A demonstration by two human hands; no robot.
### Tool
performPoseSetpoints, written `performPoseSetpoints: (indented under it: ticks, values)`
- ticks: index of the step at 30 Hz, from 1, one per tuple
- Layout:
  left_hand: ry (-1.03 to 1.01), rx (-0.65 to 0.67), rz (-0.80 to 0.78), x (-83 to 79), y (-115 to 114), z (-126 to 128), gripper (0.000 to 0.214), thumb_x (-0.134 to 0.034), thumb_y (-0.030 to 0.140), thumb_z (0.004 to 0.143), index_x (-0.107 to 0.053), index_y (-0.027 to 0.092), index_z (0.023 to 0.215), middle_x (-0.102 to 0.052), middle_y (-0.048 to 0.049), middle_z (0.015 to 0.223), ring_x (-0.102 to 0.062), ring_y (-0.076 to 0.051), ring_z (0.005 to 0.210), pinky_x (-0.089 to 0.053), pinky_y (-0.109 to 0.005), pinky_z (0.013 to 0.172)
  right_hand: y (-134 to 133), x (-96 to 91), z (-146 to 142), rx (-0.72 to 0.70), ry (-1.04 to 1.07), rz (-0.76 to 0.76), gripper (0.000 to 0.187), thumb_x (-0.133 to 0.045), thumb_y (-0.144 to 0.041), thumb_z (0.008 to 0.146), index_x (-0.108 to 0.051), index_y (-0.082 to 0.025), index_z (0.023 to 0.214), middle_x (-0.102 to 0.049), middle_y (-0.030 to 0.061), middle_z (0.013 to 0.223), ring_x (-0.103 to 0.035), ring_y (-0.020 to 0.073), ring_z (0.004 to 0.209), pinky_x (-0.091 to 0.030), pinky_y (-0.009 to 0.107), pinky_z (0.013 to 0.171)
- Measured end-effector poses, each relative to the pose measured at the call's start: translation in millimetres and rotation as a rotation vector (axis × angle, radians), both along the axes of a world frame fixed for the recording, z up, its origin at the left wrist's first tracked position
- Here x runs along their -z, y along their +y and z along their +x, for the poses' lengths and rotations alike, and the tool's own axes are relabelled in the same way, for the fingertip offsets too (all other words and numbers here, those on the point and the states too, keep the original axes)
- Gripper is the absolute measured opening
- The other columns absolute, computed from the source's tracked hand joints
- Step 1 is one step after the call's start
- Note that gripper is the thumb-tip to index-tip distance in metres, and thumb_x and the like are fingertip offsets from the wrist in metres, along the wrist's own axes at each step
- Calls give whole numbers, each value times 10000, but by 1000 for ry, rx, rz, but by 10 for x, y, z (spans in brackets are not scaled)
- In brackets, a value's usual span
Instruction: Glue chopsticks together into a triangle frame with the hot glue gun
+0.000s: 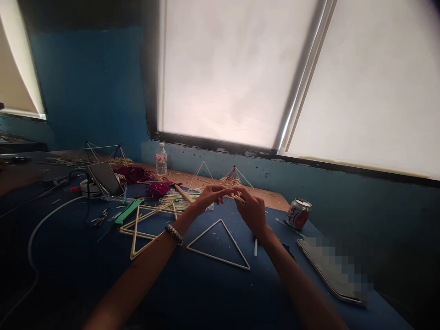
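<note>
My left hand [213, 196] and my right hand [252, 210] meet fingertip to fingertip above the table. Short ends of thin pale sticks [238, 198] poke out from the closed fingers of my right hand. The left fingers are pinched right beside them; what lies between them is hidden. Below my hands, a flat triangle of pale sticks [218, 258] rests on the blue tabletop [220, 298]. Several overlapping stick triangles [135, 231] lie left of it, partly behind my left forearm.
A green utility knife [129, 211], a propped phone [106, 178] and dark red yarn [158, 189] are at left. Behind stand a water bottle [161, 160] and stick pyramids. A drink can [299, 214] and tablet-like device [330, 266] lie right. Another person's hand is at far left.
</note>
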State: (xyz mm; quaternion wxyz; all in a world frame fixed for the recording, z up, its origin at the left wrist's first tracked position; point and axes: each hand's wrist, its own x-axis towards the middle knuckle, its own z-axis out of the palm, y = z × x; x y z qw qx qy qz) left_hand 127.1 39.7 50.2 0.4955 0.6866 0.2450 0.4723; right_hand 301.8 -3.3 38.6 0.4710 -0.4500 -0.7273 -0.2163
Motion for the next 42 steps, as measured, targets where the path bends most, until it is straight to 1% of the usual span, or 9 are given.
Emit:
performPoseSetpoints:
  ticks: [7,15,19,24,26,30,33,36,42]
  values:
    - [-17,-4,-33,74,100,1,453,-768,585,689,-770,159,844,-589,1,589,-498,-83,535,-368,-226,516,32,39,10,-15,-71,-24,331,-444,-315,988,-723,-205,1128,-697,19,632,-614,138,514,-318,234,521]
    - [-60,42,-17,31,67,-22,419,-761,559,717,-713,162,841,-618,-4,700,-496,-71,562,-373,-217,516,-47,-12,-8,-188,-14,-107,376,-425,-330,990,-655,-181,1247,-678,-9,604,-505,110,428,-325,221,492]
    - [-162,8,-49,-11,43,-25,442,-779,568,679,-660,171,833,-608,0,804,-512,-74,629,-379,-207,530,-56,-26,-27,-144,35,-102,343,-429,-356,996,-671,-155,1132,-676,-4,599,-580,121,482,-333,215,511]
    - [-198,-19,-61,8,83,-6,442,-801,555,644,-669,171,817,-599,-11,878,-535,-96,759,-416,-206,641,3,40,-47,-31,-205,-88,387,-492,-452,984,-730,-203,807,-684,25,578,-664,168,552,-304,247,523]
    - [-178,-4,-28,29,101,9,408,-796,535,665,-684,168,805,-628,-29,964,-553,-107,811,-424,-217,691,16,75,-74,-36,-263,-119,367,-543,-489,958,-742,-211,823,-714,33,627,-690,184,596,-329,252,544]
    - [-102,45,87,53,97,23,327,-757,491,743,-725,171,805,-651,-63,1132,-589,-164,991,-429,-258,828,21,128,-145,-62,-298,-168,329,-582,-503,935,-752,-225,980,-745,38,693,-717,208,656,-382,259,584]
    - [-84,88,109,45,64,10,309,-742,477,771,-741,171,813,-643,-82,1186,-586,-200,1084,-424,-281,884,20,141,-179,-78,-300,-194,255,-568,-392,953,-720,-235,1083,-754,32,726,-718,211,662,-386,260,587]
    - [-88,103,106,32,39,-7,329,-738,488,774,-743,164,831,-641,-95,1204,-598,-210,1074,-436,-286,872,10,130,-186,-68,-270,-210,258,-519,-262,954,-668,-226,1162,-754,23,750,-709,205,656,-366,255,574]
    - [-92,77,117,51,90,3,375,-727,530,767,-730,160,834,-675,-83,1090,-610,-198,1028,-447,-271,843,-9,54,-112,37,-233,-173,331,-394,-353,1011,-685,-197,1039,-699,29,636,-657,193,558,-278,258,520]
